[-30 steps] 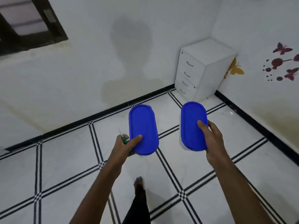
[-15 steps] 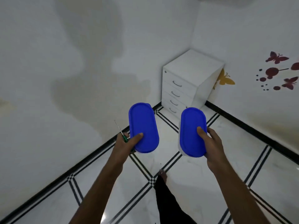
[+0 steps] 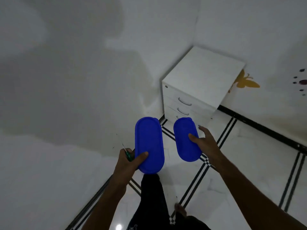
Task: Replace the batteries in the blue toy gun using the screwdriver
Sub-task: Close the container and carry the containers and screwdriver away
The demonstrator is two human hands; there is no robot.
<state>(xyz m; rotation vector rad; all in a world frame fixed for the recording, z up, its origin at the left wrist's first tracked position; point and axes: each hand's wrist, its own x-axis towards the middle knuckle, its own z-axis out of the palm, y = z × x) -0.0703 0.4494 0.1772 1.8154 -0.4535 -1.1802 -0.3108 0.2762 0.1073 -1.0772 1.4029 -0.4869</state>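
Head view: left hand point(image 3: 127, 161) grips a blue oval plastic lidded box point(image 3: 149, 145) plus a green-handled screwdriver point(image 3: 128, 154); right hand point(image 3: 203, 143) grips a 2nd blue oval lidded box point(image 3: 186, 138). White drawer cabinet point(image 3: 199, 83) just beyond. Blue toy gun not visible. Advice: keep boxes level, set down w/o dropping the screwdriver.

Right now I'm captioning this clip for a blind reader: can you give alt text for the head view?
A person carries two blue-lidded containers: the left hand grips one plus a green-handled screwdriver, the right hand holds the other. Ahead stands a white drawer unit in a corner, on a black-striped white tiled floor.
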